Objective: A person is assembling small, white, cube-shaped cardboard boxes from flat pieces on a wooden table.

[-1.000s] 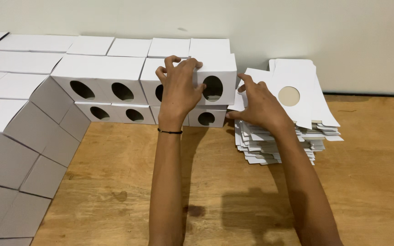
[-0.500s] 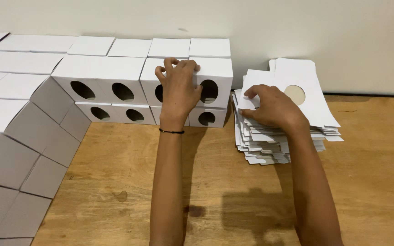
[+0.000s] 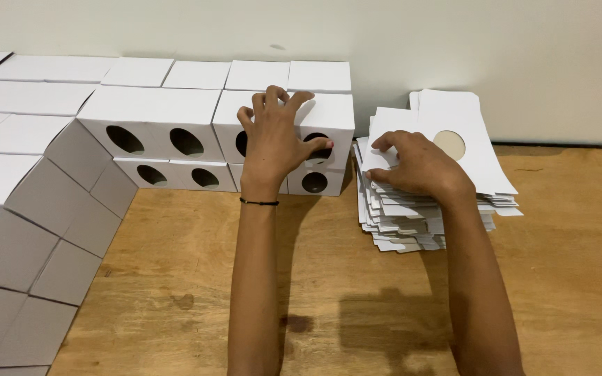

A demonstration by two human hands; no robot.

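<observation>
Your left hand (image 3: 276,139) lies spread, fingers splayed, over the front top edge of the white folded cardboard box with round holes (image 3: 322,136), pressing rather than gripping it. That box caps a stacked row at twelve o'clock against the wall. Your right hand (image 3: 419,167), at two o'clock, rests loosely curled on the ragged stack of flat white card blanks (image 3: 468,139); whether it pinches a sheet, you can't tell. Bare wooden tabletop (image 3: 357,292) lies open at six o'clock.
</observation>
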